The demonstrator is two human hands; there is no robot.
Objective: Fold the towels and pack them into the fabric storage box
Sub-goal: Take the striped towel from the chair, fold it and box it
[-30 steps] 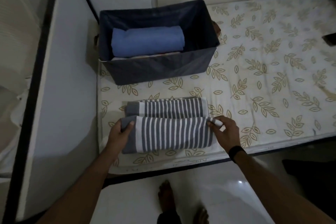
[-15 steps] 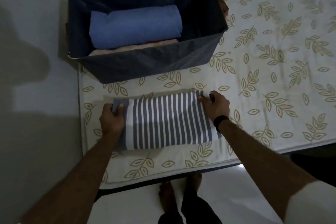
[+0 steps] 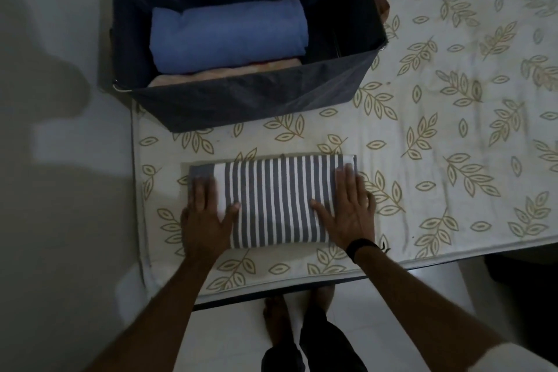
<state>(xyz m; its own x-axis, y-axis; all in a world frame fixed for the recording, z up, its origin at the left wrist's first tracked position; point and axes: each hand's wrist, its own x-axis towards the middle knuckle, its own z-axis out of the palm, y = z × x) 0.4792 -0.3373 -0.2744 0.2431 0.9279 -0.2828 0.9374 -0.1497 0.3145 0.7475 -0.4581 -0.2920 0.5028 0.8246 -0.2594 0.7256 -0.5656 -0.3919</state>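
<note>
A grey and white striped towel [image 3: 276, 202] lies folded into a neat rectangle near the front edge of the mattress. My left hand [image 3: 205, 214] lies flat on its left end, fingers straight. My right hand [image 3: 350, 211], with a black band on the wrist, presses flat on its right end. Just beyond the towel stands the dark blue fabric storage box [image 3: 241, 103]. Inside it a folded blue towel [image 3: 229, 36] lies on top of a pale pinkish towel [image 3: 223, 75].
The mattress [image 3: 453, 130] has a white cover with a tan leaf print and stretches away to the right. A pale wall or panel [image 3: 60, 160] borders the left side. My bare feet [image 3: 277, 317] stand on the light floor below the mattress edge.
The near half of the striped towel has been folded over onto the far half. Both hands let go of its ends and now lie flat on top. The view has moved closer.
</note>
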